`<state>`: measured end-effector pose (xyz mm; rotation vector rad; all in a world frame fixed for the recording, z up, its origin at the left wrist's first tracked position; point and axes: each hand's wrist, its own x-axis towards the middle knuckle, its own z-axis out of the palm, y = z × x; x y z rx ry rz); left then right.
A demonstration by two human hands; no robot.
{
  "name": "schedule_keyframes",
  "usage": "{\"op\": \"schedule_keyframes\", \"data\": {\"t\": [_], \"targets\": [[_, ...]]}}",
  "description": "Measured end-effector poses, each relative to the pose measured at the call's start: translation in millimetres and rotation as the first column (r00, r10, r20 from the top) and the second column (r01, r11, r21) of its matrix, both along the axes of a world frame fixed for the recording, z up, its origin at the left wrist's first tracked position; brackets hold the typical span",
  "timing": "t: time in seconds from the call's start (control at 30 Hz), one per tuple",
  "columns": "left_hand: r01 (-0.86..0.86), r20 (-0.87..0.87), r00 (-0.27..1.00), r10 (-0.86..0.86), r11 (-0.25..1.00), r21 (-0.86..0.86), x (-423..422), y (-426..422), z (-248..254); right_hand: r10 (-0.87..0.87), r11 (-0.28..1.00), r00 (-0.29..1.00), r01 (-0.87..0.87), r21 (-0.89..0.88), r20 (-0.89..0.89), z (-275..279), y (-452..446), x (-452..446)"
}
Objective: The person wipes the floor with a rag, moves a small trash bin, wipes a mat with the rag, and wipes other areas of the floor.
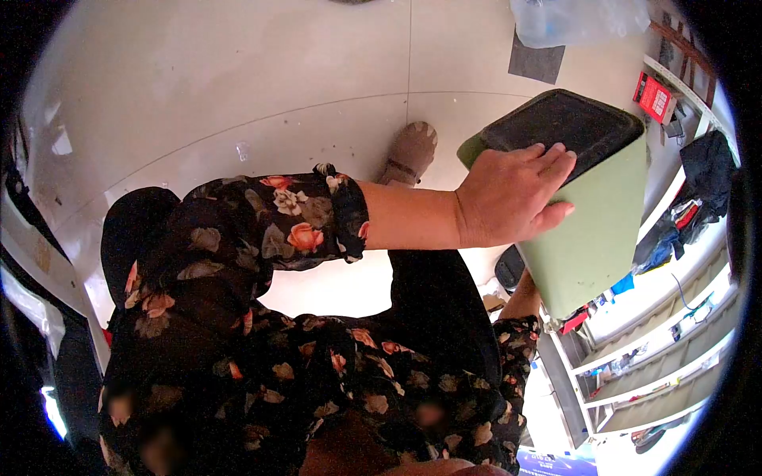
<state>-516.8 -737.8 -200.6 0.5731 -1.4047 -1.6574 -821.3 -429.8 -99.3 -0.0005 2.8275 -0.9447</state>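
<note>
A pale green bin with a dark, rimmed end face is held tilted at the right of the head view. My left hand grips it at the edge of the dark face. Its fingers lie across that edge, and the thumb rests against the green side. My right forearm reaches up behind the lower part of the bin. The bin hides my right hand, so its fingers do not show.
The pale tiled floor lies below, with my shoe on it. A clear plastic bag and a dark square mat are at the top. White shelving with assorted items, a red box and dark cloth line the right.
</note>
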Motion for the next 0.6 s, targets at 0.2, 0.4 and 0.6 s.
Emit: {"op": "schedule_keyframes", "data": {"t": [0.2, 0.4, 0.6], "targets": [[0.055, -0.011, 0.998, -0.054, 0.996, 0.076, -22, 13, -37, 0.013, 1.0, 1.0, -0.012, 0.027, -0.027, -2, -4, 0], [0.342, 0.11, 0.904, -0.414, 0.851, 0.399, -53, 14, -95, 0.003, 0.998, 0.999, 0.0, 0.071, -0.045, 14, 14, 3], [0.414, 0.158, 0.849, -0.504, 0.82, 0.395, -103, 45, -143, 0.004, 0.974, 0.995, 0.018, 0.225, -0.097, 55, 40, 3]]}}
